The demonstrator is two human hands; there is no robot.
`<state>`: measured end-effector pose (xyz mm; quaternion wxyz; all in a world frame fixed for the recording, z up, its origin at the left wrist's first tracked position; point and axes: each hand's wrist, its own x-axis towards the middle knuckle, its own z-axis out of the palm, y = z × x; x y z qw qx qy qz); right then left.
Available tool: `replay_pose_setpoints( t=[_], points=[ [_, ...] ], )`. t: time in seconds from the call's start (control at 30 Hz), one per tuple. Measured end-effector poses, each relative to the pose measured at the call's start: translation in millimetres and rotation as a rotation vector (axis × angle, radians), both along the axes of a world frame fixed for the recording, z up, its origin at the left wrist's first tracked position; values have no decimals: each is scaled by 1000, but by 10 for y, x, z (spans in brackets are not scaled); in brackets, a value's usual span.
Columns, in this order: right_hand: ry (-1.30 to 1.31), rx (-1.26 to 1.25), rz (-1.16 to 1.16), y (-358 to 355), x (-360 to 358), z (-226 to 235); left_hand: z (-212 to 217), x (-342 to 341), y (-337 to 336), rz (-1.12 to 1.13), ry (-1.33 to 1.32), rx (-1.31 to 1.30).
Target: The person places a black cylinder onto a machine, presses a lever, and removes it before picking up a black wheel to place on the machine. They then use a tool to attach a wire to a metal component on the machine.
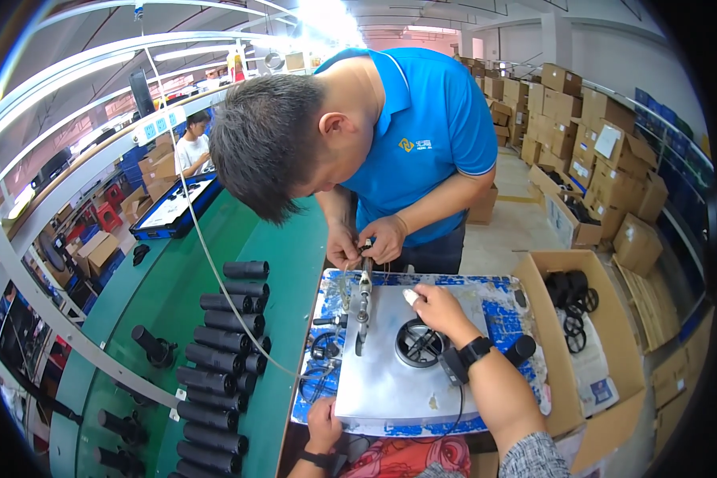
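A square silver metal plate (378,398) lies on the blue, paint-worn bench in front of me. Over its right part is my right hand (440,311), fingers curled in, with a small white piece at its tip that could be a finger cover. Just below that hand, a black spoked wheel (421,344) sits in a round ring on the plate. My left hand (323,421) is closed at the plate's near left corner; what its fingers hold is hidden. A metal toggle clamp (364,307) stands at the plate's far left, where a co-worker's two hands (366,243) work.
Left, black cylinders (215,382) lie in rows on a green conveyor belt (267,239). A cardboard box (562,263) with black wheels stands at the right. A black cylinder (521,349) is beside my right forearm. More spoked wheels (325,347) lie left of the plate.
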<state>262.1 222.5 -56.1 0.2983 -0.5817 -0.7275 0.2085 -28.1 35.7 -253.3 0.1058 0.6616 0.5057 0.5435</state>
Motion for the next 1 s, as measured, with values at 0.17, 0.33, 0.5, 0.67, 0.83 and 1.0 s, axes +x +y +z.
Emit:
replay_pose_setpoints(
  t=[0.17,0.33,0.5,0.67,0.83,1.0],
  points=[
    [1,-7,-3,9,-2,8,15,5,4,8,4,-5],
    [5,-17,-15,-2,-13,27,29,8,7,7,4,-7],
    [13,-8,-14,6,-9,2,24,1,1,7,10,-7],
    [4,-7,-8,20,-2,-25,3,-2,5,10,17,-9],
    [-5,-5,-1,9,-8,2,-13,-10,7,8,20,-5],
    [-5,19,-14,-41,-25,41,24,10,10,8,11,18]
  ],
)
